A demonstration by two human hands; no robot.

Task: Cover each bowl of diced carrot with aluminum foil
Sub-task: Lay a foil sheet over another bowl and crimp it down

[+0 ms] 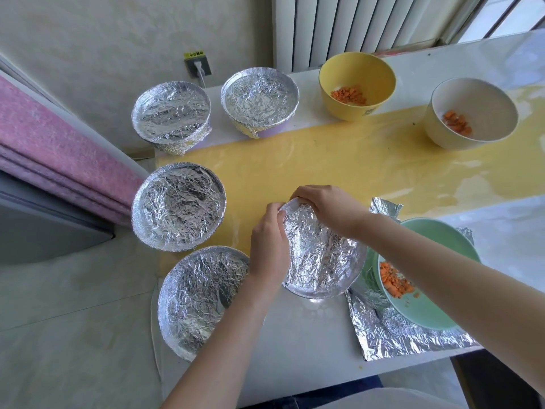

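A foil-covered bowl (321,255) stands near the table's front middle. My left hand (269,240) curls over its left rim and my right hand (327,206) curls over its far rim, both pressing the foil edge down. Several other foil-covered bowls stand to the left: front left (200,299), middle left (177,206), and two at the back (171,113) (259,97). A green bowl of diced carrot (430,308) sits uncovered on a loose foil sheet (392,335) under my right forearm. A yellow bowl (356,84) and a white bowl (472,113) with carrot stand open at the back right.
The table (309,335) is white with a yellow strip (339,163) across its middle. A pink padded edge (59,160) lies at the left. A wall socket with a plug (198,66) and a radiator (354,22) stand behind the table.
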